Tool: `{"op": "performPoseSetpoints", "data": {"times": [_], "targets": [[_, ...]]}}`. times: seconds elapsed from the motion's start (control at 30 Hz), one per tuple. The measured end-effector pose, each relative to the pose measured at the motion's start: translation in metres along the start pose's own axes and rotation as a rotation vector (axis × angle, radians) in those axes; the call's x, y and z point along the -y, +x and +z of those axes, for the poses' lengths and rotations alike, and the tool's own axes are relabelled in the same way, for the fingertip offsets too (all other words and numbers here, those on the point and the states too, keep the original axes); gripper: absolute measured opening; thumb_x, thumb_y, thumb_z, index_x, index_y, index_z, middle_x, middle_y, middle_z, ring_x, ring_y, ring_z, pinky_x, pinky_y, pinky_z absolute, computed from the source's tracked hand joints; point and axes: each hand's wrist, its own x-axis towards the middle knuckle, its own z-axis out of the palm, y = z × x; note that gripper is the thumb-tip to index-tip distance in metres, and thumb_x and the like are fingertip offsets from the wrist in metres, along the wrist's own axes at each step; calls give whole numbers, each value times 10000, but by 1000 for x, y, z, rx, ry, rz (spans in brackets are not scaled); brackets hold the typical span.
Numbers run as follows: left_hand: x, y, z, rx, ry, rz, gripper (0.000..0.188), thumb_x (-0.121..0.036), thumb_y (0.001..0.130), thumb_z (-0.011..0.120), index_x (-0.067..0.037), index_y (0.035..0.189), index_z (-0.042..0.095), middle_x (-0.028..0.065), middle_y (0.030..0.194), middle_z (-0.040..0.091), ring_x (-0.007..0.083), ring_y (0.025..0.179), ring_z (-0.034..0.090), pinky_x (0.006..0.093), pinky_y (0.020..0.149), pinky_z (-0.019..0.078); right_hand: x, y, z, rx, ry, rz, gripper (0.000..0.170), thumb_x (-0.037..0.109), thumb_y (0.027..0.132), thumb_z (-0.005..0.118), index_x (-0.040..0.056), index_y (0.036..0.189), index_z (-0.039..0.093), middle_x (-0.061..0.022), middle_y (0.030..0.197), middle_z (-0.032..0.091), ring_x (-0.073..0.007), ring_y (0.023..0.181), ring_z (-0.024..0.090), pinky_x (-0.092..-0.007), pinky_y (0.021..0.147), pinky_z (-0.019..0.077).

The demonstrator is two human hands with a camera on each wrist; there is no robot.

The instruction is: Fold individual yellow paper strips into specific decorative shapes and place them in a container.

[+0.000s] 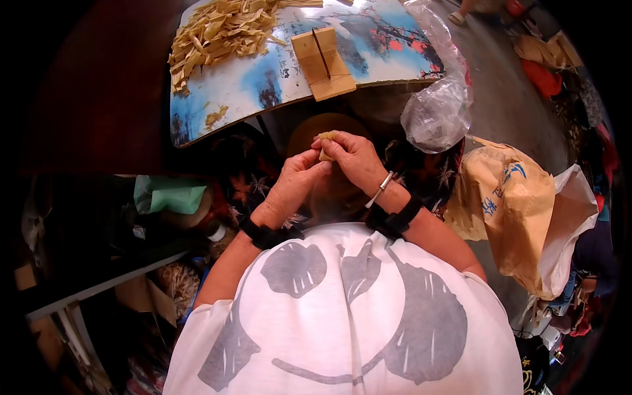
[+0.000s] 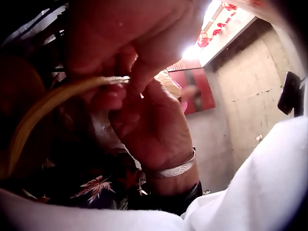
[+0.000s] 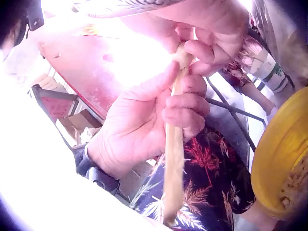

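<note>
right wrist, strip (image 3: 174, 159) in left fingers (image 3: 186, 103), end protruding

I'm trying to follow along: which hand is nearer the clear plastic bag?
Right. The right hand is left of the clear plastic bag; the left hand is farther left.

We are in a cluttered home or small workshop, we cannot tell which: yellowish strips (image 1: 220, 33) heap on a picture-printed tabletop (image 1: 395, 71); a brown sack (image 1: 507, 210) and cardboard (image 1: 139, 294) surround us.
</note>
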Motion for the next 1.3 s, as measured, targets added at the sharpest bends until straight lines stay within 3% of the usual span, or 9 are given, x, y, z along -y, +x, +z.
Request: {"op": "performPoseSetpoints", "data": {"times": [0.17, 0.37, 0.57, 0.93, 1.03, 1.1, 1.17, 1.3], "targets": [[-3, -3, 4, -221, 85, 147, 73, -124, 950, 622, -52, 941, 625, -62, 768, 586, 8, 641, 477, 165, 541, 361, 9, 1, -1, -78, 65, 145, 219, 226, 950, 614, 9, 933, 635, -97, 780, 677, -141, 665, 654, -267, 602, 517], [-7, -5, 5, -205, 192, 165, 88, -151, 967, 614, -65, 990, 614, -65, 719, 515, 0, 587, 396, 157, 504, 295, -3, -1, -7, 200, 389, 182, 183, 203, 887, 703, 52, 955, 626, 32, 700, 589, -44, 600, 546, -196, 516, 446], [-10, -20, -11, -136, 125, 52, 110, -150, 957, 622, -46, 922, 621, -98, 711, 497, -10, 616, 409, 162, 523, 311, -7, -4, -18, 169, 462, 366, 183, 186, 870, 715, 48, 960, 634, 37, 693, 590, -33, 568, 521, -194, 486, 418], [-19, -22, -4, -116, 256, 91, 174, -197, 981, 600, -46, 969, 685, -107, 663, 459, -13, 546, 347, 164, 475, 247, 0, -1, -13, 49, 259, 284, 170, 205, 910, 660, 38, 942, 656, -5, 657, 631, -44, 561, 561, -204, 495, 435], [-24, -17, -6, -139, 336, 111, 155, -144, 953, 612, -9, 920, 682, -92, 707, 543, -3, 638, 445, 177, 544, 347, 1, 6, -16, 80, 255, 247, 181, 211, 914, 655, 31, 937, 647, -1, 654, 627, -52, 562, 562, -209, 508, 439], [-27, -13, -4, -114, 376, 136, 163, -156, 959, 606, -12, 921, 674, -89, 690, 526, 1, 620, 422, 182, 534, 334, 5, 9, -20, 127, 284, 203, 198, 219, 918, 649, 22, 919, 640, -8, 646, 621, -61, 560, 563, -222, 511, 442], [-22, -8, -4, -81, 424, 204, 182, -186, 978, 600, -25, 944, 678, -97, 674, 488, -2, 590, 385, 174, 512, 294, 6, 9, -18, 23, 155, 137, 216, 219, 921, 638, 9, 867, 631, -26, 634, 616, -72, 560, 568, -244, 513, 448], [-13, -11, 6, -123, 540, 287, 122, -111, 956, 620, 2, 959, 668, -75, 699, 529, 11, 632, 419, 186, 546, 343, -2, 11, -8, -237, -37, 24, 266, 206, 924, 613, -13, 774, 613, -63, 619, 612, -92, 566, 578, -278, 533, 463]]}}
